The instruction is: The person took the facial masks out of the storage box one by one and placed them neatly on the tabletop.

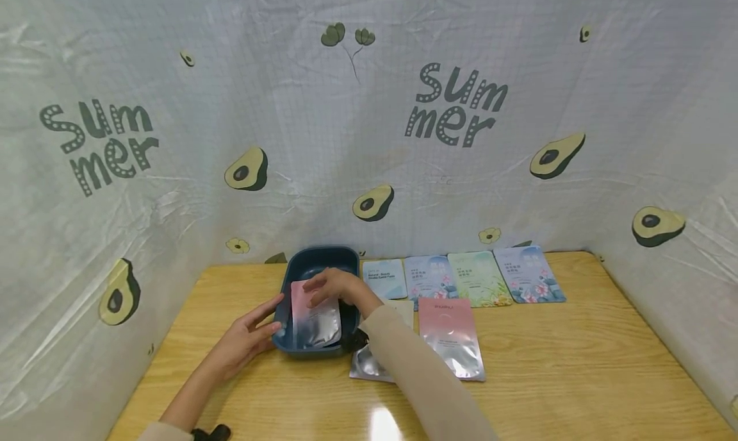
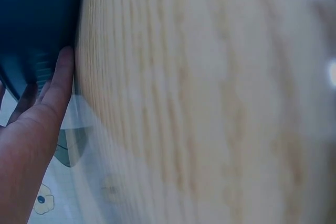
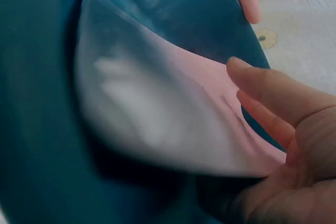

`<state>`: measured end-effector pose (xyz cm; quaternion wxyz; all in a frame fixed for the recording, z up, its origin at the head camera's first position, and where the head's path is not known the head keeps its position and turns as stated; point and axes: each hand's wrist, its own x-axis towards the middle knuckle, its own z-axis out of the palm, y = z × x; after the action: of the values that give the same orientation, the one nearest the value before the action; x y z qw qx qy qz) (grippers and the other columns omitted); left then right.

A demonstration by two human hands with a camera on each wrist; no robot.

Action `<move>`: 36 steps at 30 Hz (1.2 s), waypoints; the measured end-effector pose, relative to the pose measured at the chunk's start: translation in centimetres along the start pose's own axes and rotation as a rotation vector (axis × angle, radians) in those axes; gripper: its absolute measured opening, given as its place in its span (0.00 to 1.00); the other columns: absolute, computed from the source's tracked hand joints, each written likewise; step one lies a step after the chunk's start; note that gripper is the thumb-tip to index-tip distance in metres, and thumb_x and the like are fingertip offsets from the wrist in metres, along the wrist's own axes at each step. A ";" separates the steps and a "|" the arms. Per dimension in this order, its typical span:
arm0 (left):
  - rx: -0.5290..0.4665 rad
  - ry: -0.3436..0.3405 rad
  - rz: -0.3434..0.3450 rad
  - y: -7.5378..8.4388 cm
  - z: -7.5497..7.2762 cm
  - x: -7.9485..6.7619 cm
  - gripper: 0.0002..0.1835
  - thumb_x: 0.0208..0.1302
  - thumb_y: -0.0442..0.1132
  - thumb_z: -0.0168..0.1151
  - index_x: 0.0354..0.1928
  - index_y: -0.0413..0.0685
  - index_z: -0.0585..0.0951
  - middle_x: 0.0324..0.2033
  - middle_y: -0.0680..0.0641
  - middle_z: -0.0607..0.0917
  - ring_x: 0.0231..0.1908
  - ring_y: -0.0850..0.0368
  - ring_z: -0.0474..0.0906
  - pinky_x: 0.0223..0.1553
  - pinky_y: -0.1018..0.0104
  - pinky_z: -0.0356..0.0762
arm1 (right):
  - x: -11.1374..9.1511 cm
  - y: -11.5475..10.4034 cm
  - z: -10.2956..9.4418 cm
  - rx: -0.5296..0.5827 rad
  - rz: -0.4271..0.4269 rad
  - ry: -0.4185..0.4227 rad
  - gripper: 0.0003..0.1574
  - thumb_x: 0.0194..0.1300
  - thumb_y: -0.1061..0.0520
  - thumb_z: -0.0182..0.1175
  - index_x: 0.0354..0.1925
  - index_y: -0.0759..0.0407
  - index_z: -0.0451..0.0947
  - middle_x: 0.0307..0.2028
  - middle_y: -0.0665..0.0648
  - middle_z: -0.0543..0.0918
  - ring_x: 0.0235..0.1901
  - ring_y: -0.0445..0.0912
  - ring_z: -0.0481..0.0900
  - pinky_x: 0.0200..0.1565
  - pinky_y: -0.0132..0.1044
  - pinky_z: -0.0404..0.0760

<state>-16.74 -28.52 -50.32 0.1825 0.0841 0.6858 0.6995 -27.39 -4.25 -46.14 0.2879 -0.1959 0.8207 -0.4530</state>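
A dark blue plastic basin [image 1: 324, 252] stands on the table, with a pink-and-silver sachet [image 1: 317, 322] tilted inside it. My right hand [image 1: 339, 286] reaches into the basin from the right. In the right wrist view, the sachet's pink edge lies between the thumb and the fingers [image 3: 278, 90], which hold it. On the basin's left side rests my left hand [image 1: 246, 340]; its fairly straight fingers [image 2: 63, 72] touch the outer wall in the left wrist view. The basin's floor is mostly hidden by the sachet.
Right of the basin, a back row holds a pale blue sachet [image 1: 385, 279], a blue floral one [image 1: 431, 281], a green one [image 1: 480, 277] and a lavender one [image 1: 529, 273]. In front lie another pink-silver sachet [image 1: 451, 335] and a silvery one [image 1: 369, 365], partly under my right sleeve.
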 end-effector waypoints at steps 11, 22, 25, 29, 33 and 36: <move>-0.008 -0.013 0.018 0.1 0.0 -0.4 0.37 0.78 0.34 0.53 0.81 0.45 0.48 0.79 0.35 0.43 0.63 0.55 0.73 0.57 0.61 0.80 | -0.4 -0.2 -0.1 -0.113 -0.062 -0.072 0.41 0.59 0.62 0.74 0.69 0.53 0.75 0.73 0.57 0.68 0.67 0.50 0.66 0.65 0.42 0.72; 0.019 0.016 0.023 -0.2 0.4 -0.3 0.37 0.78 0.35 0.54 0.82 0.47 0.50 0.79 0.37 0.44 0.70 0.46 0.64 0.58 0.59 0.79 | -1.0 -0.5 -1.3 -0.277 -0.170 0.022 0.43 0.60 0.58 0.74 0.72 0.47 0.72 0.72 0.52 0.71 0.71 0.47 0.66 0.68 0.42 0.69; 0.025 0.044 0.002 -0.1 0.5 -0.2 0.36 0.78 0.36 0.54 0.82 0.49 0.52 0.80 0.39 0.45 0.72 0.41 0.57 0.58 0.59 0.79 | -1.5 -0.5 -2.0 -0.262 -0.181 0.032 0.44 0.61 0.57 0.74 0.73 0.45 0.71 0.73 0.50 0.69 0.73 0.47 0.64 0.66 0.42 0.72; 0.019 0.051 -0.001 -0.2 0.6 -0.3 0.37 0.78 0.36 0.54 0.82 0.48 0.51 0.80 0.39 0.45 0.70 0.48 0.63 0.58 0.59 0.79 | -2.2 -0.4 -2.8 -0.224 -0.218 0.038 0.46 0.62 0.58 0.74 0.74 0.45 0.68 0.74 0.49 0.67 0.73 0.46 0.63 0.61 0.38 0.76; 0.012 0.048 0.007 -0.4 0.5 -0.4 0.37 0.78 0.35 0.54 0.82 0.48 0.50 0.79 0.38 0.44 0.63 0.63 0.72 0.57 0.60 0.80 | -3.3 -0.1 -3.7 -0.123 -0.261 0.061 0.47 0.62 0.60 0.73 0.75 0.48 0.67 0.74 0.49 0.67 0.70 0.46 0.66 0.53 0.34 0.78; 0.013 0.051 0.006 -0.4 0.5 -0.4 0.37 0.78 0.36 0.55 0.82 0.48 0.51 0.79 0.38 0.45 0.60 0.67 0.74 0.57 0.60 0.80 | -4.2 0.0 -4.4 -0.034 -0.271 0.070 0.47 0.63 0.61 0.72 0.76 0.49 0.65 0.74 0.49 0.67 0.67 0.47 0.68 0.50 0.34 0.79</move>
<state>-16.11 -28.17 -50.67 0.1623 0.0695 0.6946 0.6974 -27.10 0.98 -43.06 0.1916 -0.2939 0.8039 -0.4803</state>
